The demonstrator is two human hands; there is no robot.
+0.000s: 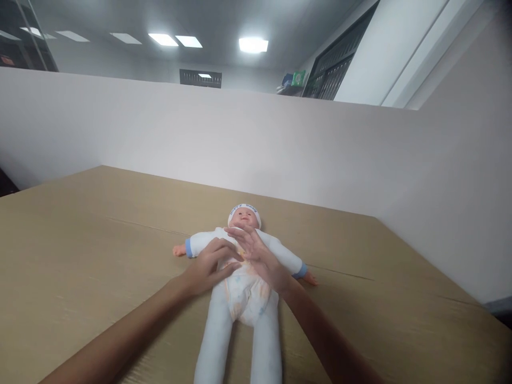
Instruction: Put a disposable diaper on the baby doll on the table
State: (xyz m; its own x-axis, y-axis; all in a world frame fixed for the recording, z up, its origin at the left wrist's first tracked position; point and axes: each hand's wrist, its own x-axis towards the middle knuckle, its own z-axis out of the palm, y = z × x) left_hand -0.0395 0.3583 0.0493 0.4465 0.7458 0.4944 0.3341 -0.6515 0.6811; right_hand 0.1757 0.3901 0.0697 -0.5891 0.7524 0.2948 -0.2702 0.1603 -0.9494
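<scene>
A baby doll (pixel 276 245) lies on its back with its arms spread and its legs toward me. It has a white outfit with blue cuffs and a white cap with dark lettering. A white diaper (pixel 246 298) with orange and blue patches covers its hips. My left hand (pixel 214 264) rests at the doll's belly by the diaper's upper edge, fingers loosely bent and apart. Over the chest and belly is my right hand (pixel 260 256), its fingers stretched out and slightly blurred. Neither hand visibly grips anything. The hands hide most of the doll's middle.
A wide tan table top (pixel 120 256) with thin seams bears the doll. Behind it and to the right rises a white wall (pixel 200 138). Above its ledge, a green packet (pixel 298 78) and other items sit far back near a dark-framed window (pixel 340 58).
</scene>
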